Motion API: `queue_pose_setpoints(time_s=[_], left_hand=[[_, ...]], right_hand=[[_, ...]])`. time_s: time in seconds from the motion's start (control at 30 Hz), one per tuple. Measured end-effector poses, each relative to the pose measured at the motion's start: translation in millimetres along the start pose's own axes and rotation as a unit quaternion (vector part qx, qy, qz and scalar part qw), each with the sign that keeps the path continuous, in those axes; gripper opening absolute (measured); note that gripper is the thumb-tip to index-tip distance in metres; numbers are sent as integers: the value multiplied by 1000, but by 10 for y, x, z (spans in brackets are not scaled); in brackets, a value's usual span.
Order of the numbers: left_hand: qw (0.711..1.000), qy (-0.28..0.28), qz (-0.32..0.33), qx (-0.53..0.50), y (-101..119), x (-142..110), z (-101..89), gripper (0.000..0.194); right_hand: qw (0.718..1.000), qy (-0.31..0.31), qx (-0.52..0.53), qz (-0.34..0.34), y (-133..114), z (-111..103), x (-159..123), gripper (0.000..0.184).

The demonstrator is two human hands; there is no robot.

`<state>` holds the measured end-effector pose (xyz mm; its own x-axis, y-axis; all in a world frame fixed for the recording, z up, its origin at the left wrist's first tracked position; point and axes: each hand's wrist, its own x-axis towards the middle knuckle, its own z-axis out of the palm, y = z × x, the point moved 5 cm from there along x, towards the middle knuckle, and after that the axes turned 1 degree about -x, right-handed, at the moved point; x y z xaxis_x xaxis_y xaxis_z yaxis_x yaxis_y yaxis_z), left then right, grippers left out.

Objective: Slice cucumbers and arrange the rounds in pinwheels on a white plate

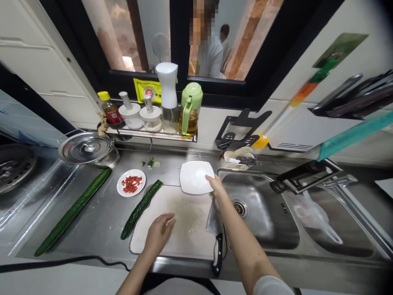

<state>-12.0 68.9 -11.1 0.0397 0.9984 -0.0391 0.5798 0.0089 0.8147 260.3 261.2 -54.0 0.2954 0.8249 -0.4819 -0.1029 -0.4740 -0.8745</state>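
My right hand [215,185] grips the right corner of a white square plate [195,174], thumb on top, at the back edge of the cutting board [144,241]. Nothing lies on that plate. Over the middle of the board is my left hand [159,232], its fingers loosely curved and apart from the thumb, with nothing visible in it. A cut cucumber [139,211] lies along the board's left edge. On the right edge rests a kitchen knife [216,235], its black handle toward me. Wet greenish traces mark the board.
Left of the board are a small plate [119,189] of chopped red pieces and a long cucumber [73,211]. Cucumber ends [150,163] lie behind. A lidded pot [89,149] stands back left. On the right is the sink [260,217]; a bottle rack [153,133] hangs behind.
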Motion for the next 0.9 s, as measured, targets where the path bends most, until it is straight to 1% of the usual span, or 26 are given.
queue_pose_setpoints(time_s=[0.1,0.23,0.4,0.57,0.7,0.8,0.9], left_hand=[[1000,8,-18,-11,-41,-37,-70,32],[999,15,-36,-21,-109,-71,-143,34],[999,8,-47,-27,-176,-86,-176,36],[998,14,-47,-26,-148,-84,-212,35],[998,16,-47,-28,-110,-83,-247,35],[998,12,-54,-26,-106,-89,-262,36],[998,11,-57,-23,-105,-94,-268,35]], right_hand=[[1000,2,-2,0,25,166,94,35],[1000,14,-13,-3,50,292,165,38],[998,25,-47,-14,83,366,210,39],[991,28,-123,-35,88,404,227,40],[971,47,-228,-58,22,380,228,46],[942,63,-324,-60,-45,336,219,50],[911,64,-405,-47,-95,312,200,50]])
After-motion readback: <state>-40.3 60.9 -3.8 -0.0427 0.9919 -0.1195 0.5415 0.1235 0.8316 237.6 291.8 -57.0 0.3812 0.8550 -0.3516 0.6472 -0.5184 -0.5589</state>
